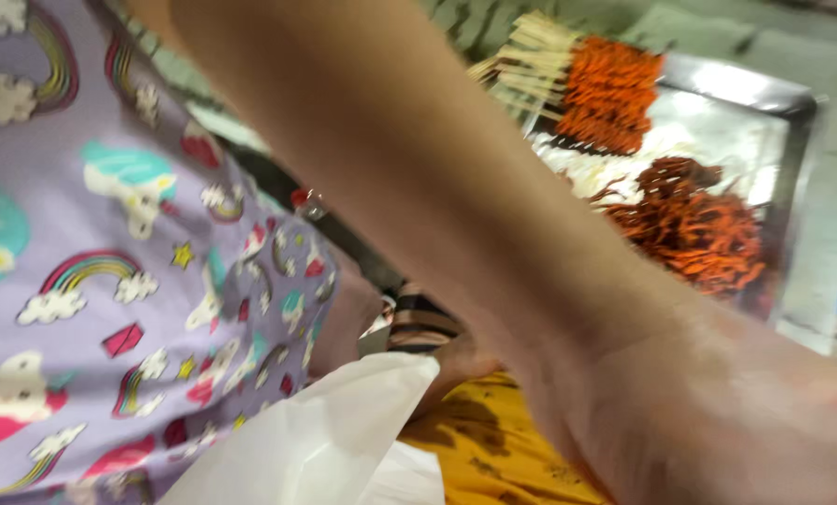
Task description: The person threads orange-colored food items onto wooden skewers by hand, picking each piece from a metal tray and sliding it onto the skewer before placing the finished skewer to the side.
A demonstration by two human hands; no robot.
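Observation:
A bare forearm crosses the whole view from upper left to lower right, very close and blurred. It ends in my right hand [764, 440], whose wrist and back show at the lower right corner while the fingers run off the frame. My left hand is out of sight. Nearest the arm, below it, lies a white plastic bag [316, 440]. A darker hand [456, 360] of a person in a purple patterned garment [110, 262] touches the bag's upper edge.
A shiny metal tray [793, 122] stands at the upper right, holding orange-red coated skewers [606, 89] with pale sticks and a loose orange-red heap [699, 229]. A yellow cloth [493, 449] lies at the bottom centre.

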